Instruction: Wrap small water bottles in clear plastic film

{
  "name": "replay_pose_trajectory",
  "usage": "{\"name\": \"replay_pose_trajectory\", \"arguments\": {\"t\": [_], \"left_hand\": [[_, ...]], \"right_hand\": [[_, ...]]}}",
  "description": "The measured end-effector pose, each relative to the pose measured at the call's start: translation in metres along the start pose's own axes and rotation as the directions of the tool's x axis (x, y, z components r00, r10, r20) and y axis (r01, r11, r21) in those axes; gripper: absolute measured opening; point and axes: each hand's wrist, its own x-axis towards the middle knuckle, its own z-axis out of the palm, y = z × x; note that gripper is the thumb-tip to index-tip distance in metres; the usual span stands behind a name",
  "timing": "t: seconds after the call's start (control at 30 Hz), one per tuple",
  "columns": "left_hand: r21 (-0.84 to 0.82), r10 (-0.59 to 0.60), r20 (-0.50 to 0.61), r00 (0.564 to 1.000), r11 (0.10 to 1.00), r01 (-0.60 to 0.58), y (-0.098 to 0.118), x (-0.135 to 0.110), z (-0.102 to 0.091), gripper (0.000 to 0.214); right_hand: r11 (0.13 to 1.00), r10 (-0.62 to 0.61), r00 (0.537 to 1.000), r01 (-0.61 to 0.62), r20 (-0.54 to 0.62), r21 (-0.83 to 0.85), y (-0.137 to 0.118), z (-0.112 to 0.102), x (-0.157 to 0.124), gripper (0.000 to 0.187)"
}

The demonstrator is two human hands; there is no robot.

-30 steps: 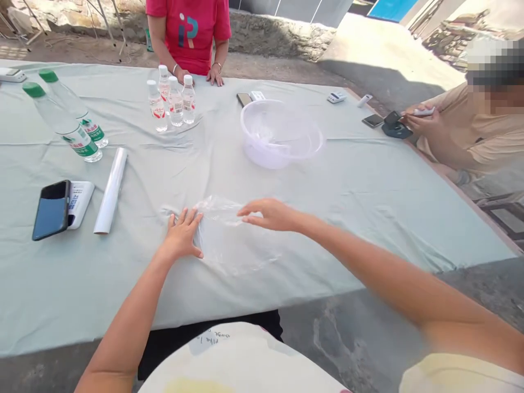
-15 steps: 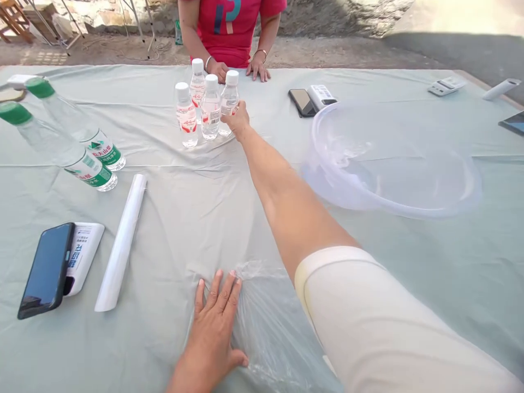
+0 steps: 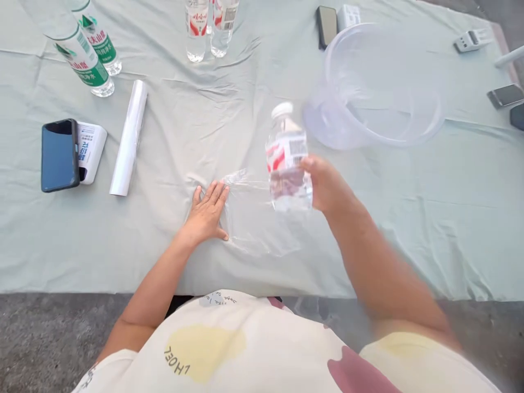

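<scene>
My right hand (image 3: 327, 183) is wrapped round a small water bottle (image 3: 287, 164) with a white cap and a red-and-white label. The bottle is held nearly upright over the table, a little blurred by motion. My left hand (image 3: 208, 215) lies flat with fingers spread, pressing on the left part of a thin clear plastic film (image 3: 262, 234). The film spreads rightward across the grey-green tablecloth, below the held bottle. Farther back stand similar small bottles (image 3: 197, 30), their tops cut off by the frame.
A large clear plastic basin (image 3: 344, 128) stands right of the bottle. On the left lie a white roll (image 3: 129, 139), a phone (image 3: 60, 155) on a white box (image 3: 92, 150), and green-labelled bottles (image 3: 88, 65). Another phone (image 3: 327, 27) lies behind the basin. The tablecloth (image 3: 176, 125) is wrinkled.
My right hand has taken one small bottle from the group at the back and brought it toward me. My left hand stays flat on the film. The view has tilted down.
</scene>
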Motion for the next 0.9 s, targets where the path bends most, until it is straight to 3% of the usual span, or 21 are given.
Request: {"name": "replay_pose_trajectory", "arguments": {"t": [0.07, 0.13, 0.23, 0.37, 0.47, 0.57, 0.7, 0.8, 0.87, 0.9], "left_hand": [[0.026, -0.019, -0.006, 1.000, 0.999, 0.019, 0.002, -0.002, -0.001, 0.135], [0.055, -0.040, -0.008, 0.999, 0.998, 0.041, 0.004, -0.004, -0.003, 0.135], [0.089, -0.064, -0.005, 0.998, 0.994, 0.064, 0.008, -0.007, -0.006, 0.135], [0.116, -0.075, -0.009, 0.997, 0.990, 0.076, 0.011, -0.008, -0.006, 0.137], [0.110, -0.068, -0.023, 0.997, 0.991, 0.070, 0.010, -0.008, -0.003, 0.138], [0.059, -0.044, -0.049, 0.998, 0.997, 0.047, 0.005, -0.011, -0.001, 0.135], [-0.157, -0.055, -0.208, 0.977, 0.987, 0.022, -0.002, -0.023, -0.002, 0.093], [-0.292, -0.232, -0.419, 0.878, 0.950, 0.112, 0.003, -0.034, 0.000, 0.051], [-0.305, -0.330, -0.495, 0.804, 0.932, 0.194, 0.014, -0.040, 0.007, 0.028], [-0.289, -0.347, -0.503, 0.791, 0.931, 0.224, 0.021, -0.042, 0.012, 0.021]], "right_hand": [[0.986, 0.074, 0.972, -0.105, 0.224, 0.129, 0.022, 0.016, -0.052, 0.051], [0.982, 0.089, 0.950, -0.134, 0.301, 0.134, 0.038, 0.033, -0.078, 0.048], [0.993, 0.116, 0.968, -0.115, 0.220, -0.018, 0.050, 0.054, -0.083, 0.044], [0.970, 0.115, 0.993, -0.103, 0.041, -0.222, 0.050, 0.070, -0.065, 0.047], [0.949, 0.078, 0.995, -0.095, -0.067, -0.301, 0.049, 0.080, -0.054, 0.050], [0.952, 0.024, 0.995, -0.052, -0.095, -0.302, 0.050, 0.089, -0.050, 0.055], [0.980, 0.031, 0.998, -0.042, -0.061, -0.196, 0.054, 0.092, -0.051, 0.055], [0.990, 0.052, 0.998, -0.058, -0.046, -0.125, 0.058, 0.088, -0.053, 0.057], [0.994, 0.065, 0.997, -0.068, -0.039, -0.087, 0.061, 0.086, -0.052, 0.060], [0.995, 0.068, 0.997, -0.070, -0.036, -0.068, 0.063, 0.085, -0.052, 0.060]]}}
